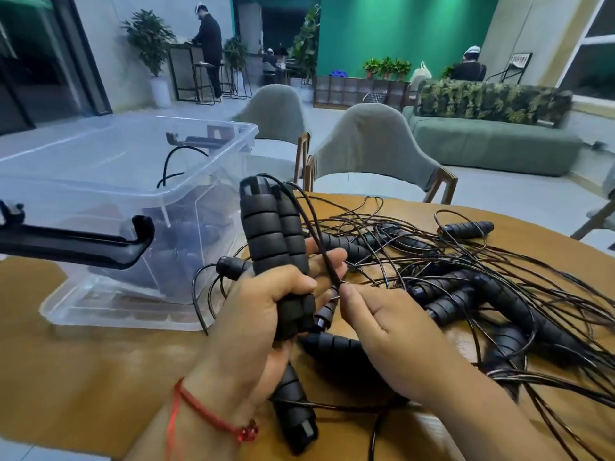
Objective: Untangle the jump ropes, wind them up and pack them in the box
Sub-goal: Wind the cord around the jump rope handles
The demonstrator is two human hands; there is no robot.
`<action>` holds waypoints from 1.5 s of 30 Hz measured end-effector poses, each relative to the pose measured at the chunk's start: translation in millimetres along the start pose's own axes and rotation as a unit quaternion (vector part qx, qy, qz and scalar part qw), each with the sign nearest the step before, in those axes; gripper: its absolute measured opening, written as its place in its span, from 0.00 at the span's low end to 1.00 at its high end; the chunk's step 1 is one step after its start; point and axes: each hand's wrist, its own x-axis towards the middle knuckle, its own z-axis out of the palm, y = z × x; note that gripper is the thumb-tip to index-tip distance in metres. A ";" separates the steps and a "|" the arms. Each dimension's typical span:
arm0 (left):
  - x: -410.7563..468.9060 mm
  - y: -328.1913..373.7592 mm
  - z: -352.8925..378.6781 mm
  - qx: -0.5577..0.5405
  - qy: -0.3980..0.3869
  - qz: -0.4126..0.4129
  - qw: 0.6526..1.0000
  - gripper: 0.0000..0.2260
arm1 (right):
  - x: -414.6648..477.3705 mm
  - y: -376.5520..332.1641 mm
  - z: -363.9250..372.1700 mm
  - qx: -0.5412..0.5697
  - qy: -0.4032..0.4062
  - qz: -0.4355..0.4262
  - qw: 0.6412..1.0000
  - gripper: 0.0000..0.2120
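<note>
The jump-rope handles (273, 247) are matte black with ringed foam ribbing, and their cords (499, 261) are glossy black-brown. The storage box (100, 181) is clear plastic with black latches (83, 244). The worktop (83, 361) shows honey-brown wood grain. A red string bracelet (213, 417) circles the left wrist. Farther off are grey-green chairs (372, 141), a leaf-print throw (492, 101) and an emerald wall (399, 28).

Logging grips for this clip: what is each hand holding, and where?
Left hand grips two foam handles around their lower halves; right hand pinches one thin cord.

The wooden table (83, 354) carries a clear box (109, 201) and tangled jump ropes (466, 277).
</note>
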 end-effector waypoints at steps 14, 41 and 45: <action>11.4 4.7 -17.2 0.079 0.073 0.018 0.994 0.10 | -3.4 11.5 -49.8 -0.089 -0.048 0.019 0.995 0.23; -12.1 0.2 -4.4 0.680 0.020 0.112 0.724 0.42 | -1.1 -22.6 -58.9 -0.007 0.162 -0.132 0.978 0.13; -12.0 -6.5 -11.6 0.681 -0.021 0.170 0.712 0.26 | -1.0 -31.3 -57.2 0.046 0.131 -0.134 0.981 0.11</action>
